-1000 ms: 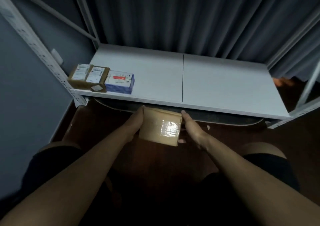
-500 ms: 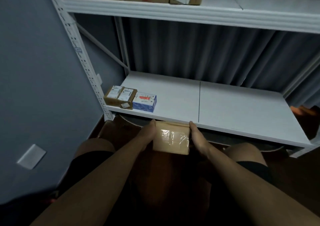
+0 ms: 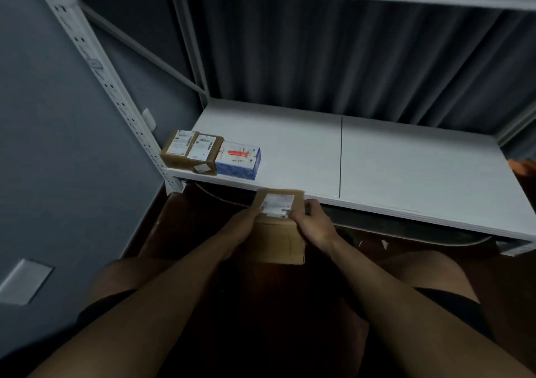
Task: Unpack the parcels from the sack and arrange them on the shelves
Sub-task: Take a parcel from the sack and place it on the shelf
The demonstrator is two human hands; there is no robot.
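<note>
Brown parcel [image 3: 277,234] held in front of the lower shelf [image 3: 377,160], its labelled top at the shelf's front edge. Left hand [image 3: 242,226] and right hand [image 3: 314,226] each have a curled grip on one side. Three small parcels [image 3: 210,154] sit at the shelf's front left corner.

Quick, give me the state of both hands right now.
Left hand: grips the left side of the brown cardboard parcel with a white label.
Right hand: grips the same parcel's right side.
</note>
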